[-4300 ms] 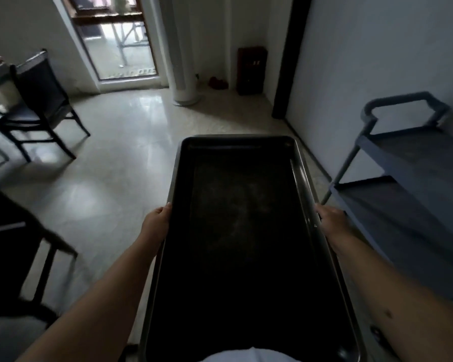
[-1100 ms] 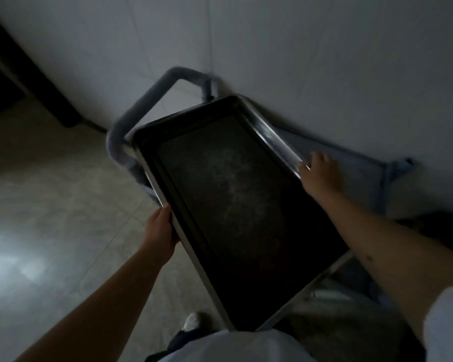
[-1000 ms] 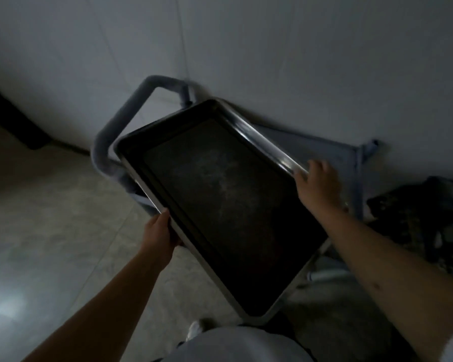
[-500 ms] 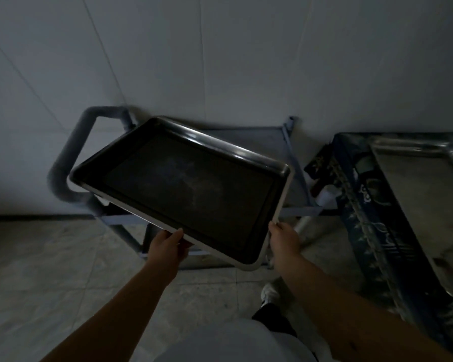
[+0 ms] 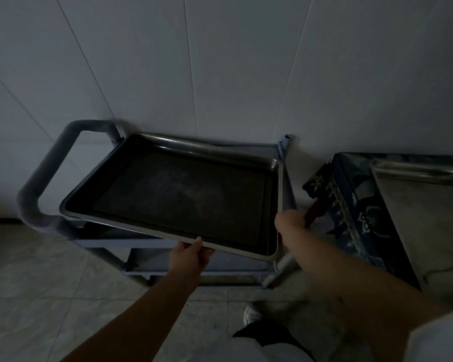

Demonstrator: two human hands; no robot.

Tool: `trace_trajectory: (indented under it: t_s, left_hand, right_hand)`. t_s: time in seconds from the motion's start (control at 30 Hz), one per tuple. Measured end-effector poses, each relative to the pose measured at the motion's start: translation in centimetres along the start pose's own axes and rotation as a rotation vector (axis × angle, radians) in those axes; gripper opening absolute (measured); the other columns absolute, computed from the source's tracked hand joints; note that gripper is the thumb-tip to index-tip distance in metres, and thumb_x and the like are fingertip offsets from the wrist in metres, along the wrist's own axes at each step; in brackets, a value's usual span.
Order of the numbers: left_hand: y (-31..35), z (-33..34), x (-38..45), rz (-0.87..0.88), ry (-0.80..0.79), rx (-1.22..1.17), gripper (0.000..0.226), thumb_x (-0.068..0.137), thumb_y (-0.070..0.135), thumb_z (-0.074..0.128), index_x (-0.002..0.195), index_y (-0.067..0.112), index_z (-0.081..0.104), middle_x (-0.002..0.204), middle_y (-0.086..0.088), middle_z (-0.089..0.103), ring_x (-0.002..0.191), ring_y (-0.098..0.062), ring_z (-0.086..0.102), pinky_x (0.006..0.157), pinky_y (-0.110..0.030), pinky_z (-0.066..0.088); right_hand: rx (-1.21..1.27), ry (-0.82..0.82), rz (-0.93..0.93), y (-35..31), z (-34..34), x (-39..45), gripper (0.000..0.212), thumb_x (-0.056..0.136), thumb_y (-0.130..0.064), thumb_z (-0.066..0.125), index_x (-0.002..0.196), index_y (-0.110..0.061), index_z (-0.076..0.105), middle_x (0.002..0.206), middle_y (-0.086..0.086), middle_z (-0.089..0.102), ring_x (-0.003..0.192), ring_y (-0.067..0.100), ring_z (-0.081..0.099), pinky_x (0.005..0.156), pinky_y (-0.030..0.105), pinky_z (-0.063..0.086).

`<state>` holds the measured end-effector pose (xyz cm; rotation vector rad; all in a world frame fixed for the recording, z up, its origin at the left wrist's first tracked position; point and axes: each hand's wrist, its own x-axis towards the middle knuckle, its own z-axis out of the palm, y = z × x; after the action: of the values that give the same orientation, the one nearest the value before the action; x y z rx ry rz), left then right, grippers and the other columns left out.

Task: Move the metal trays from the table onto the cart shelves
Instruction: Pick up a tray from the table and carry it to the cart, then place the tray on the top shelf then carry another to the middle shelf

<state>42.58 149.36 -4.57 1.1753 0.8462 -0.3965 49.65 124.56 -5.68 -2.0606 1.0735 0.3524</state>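
From the head camera: since half a second ago you are bringing the dark tray (image 5: 183,197) lower and flatter over the cart (image 5: 107,240), its far rim now reaching the wall side of the top shelf. Your left hand (image 5: 187,257) is clasping the near long rim, thumb on top. Your right hand (image 5: 289,222) is sitting at the right short end; its grip cannot be told, fingers hidden. The tray is looking black inside with a pale metal rim and a faint smudge. Its long axis is running left to right, near-right corner dipping. A second tray (image 5: 426,218) is lying on the bench (image 5: 351,205) at right.
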Motion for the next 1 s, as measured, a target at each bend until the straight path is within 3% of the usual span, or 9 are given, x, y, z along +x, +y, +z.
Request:
trace_trajectory:
  t_s: [0.1,0.27,0.43,0.6,0.67,0.77,0.83,0.9,1.0]
  left_hand:
    - [-0.1,3.7,1.6,0.000,0.015,-0.056,0.017,0.098,0.016,0.060,0.113,0.008,0.062,0.097,-0.015,0.072,0.084,-0.023,0.072,0.064,-0.031,0.059]
    - [-1.3,8.4,3.9,-0.022,0.011,-0.133,0.031,0.099,0.013,0.058,0.121,-0.008,0.054,0.090,-0.014,0.068,0.075,-0.019,0.069,0.061,-0.023,0.058]
    - [-2.0,8.2,5.7,-0.045,0.143,0.049,0.028,0.092,0.023,0.070,0.074,0.006,0.056,0.054,-0.007,0.062,0.043,-0.016,0.060,0.041,-0.023,0.044]
    - [-1.9,7.5,5.9,0.025,0.194,0.393,0.039,0.086,0.043,0.073,0.069,0.009,0.064,0.049,-0.002,0.065,0.045,-0.016,0.063,0.047,-0.026,0.049]
    - [-1.2,7.2,5.5,0.047,0.174,0.519,0.043,0.089,0.050,0.066,0.072,0.011,0.067,0.051,-0.002,0.067,0.046,-0.013,0.067,0.044,-0.023,0.050]
    - [-0.3,3.5,4.9,0.386,0.249,0.907,0.046,0.093,0.059,0.048,0.067,0.023,0.061,0.054,0.005,0.060,0.048,-0.007,0.060,0.047,-0.024,0.047]
    - [0.8,-0.3,4.8,0.676,0.304,1.108,0.036,0.087,0.061,0.046,0.073,0.030,0.057,0.064,0.010,0.060,0.060,-0.005,0.059,0.054,-0.023,0.047]
    - [2.4,-4.4,5.5,0.898,0.316,1.334,0.026,0.086,0.056,0.057,0.093,0.032,0.064,0.095,0.009,0.065,0.090,-0.013,0.062,0.075,-0.033,0.052]
    - [5.6,-8.5,6.3,0.907,0.209,1.621,0.046,0.090,0.057,0.057,0.129,0.032,0.058,0.137,0.000,0.055,0.131,-0.026,0.044,0.102,-0.050,0.038]
  right_hand:
    - [-0.210,-0.027,-0.103,-2.6,-2.0,4.2,0.034,0.097,-0.016,0.041,0.119,0.004,0.055,0.117,0.020,0.060,0.089,0.029,0.056,0.059,0.031,0.043]
    - [-0.407,-0.054,-0.093,-4.6,-4.0,9.7,0.025,0.096,-0.022,0.045,0.089,-0.003,0.060,0.074,0.009,0.054,0.060,0.019,0.048,0.049,0.027,0.037]
    - [-0.423,-0.016,-0.264,-4.5,-4.1,12.4,0.031,0.091,-0.028,0.053,0.067,-0.008,0.056,0.067,0.010,0.061,0.057,0.022,0.059,0.041,0.021,0.037]
    - [-0.465,-0.046,-0.389,-3.7,-4.9,11.6,0.035,0.094,-0.033,0.048,0.071,-0.007,0.055,0.081,0.016,0.063,0.071,0.029,0.062,0.060,0.032,0.052]
    - [-0.458,0.069,-0.481,-2.9,-5.0,10.4,0.033,0.093,-0.038,0.048,0.092,-0.006,0.058,0.101,0.018,0.059,0.087,0.034,0.060,0.073,0.036,0.052]
    - [-0.440,0.295,-0.729,-1.9,-2.7,6.1,0.042,0.087,-0.047,0.053,0.117,-0.017,0.054,0.116,0.010,0.053,0.101,0.029,0.055,0.078,0.038,0.048]
    - [-0.532,0.192,-0.945,-1.2,0.3,2.5,0.040,0.085,-0.055,0.049,0.110,-0.025,0.059,0.109,0.001,0.058,0.099,0.021,0.056,0.079,0.036,0.048]
    - [-0.648,0.100,-1.084,-0.3,3.3,-0.8,0.041,0.082,-0.062,0.044,0.099,-0.030,0.063,0.099,-0.006,0.062,0.094,0.018,0.057,0.073,0.032,0.043]
    - [-0.698,0.123,-1.118,0.1,6.2,-4.1,0.044,0.080,-0.064,0.043,0.095,-0.029,0.066,0.096,-0.005,0.065,0.093,0.020,0.059,0.073,0.034,0.040]
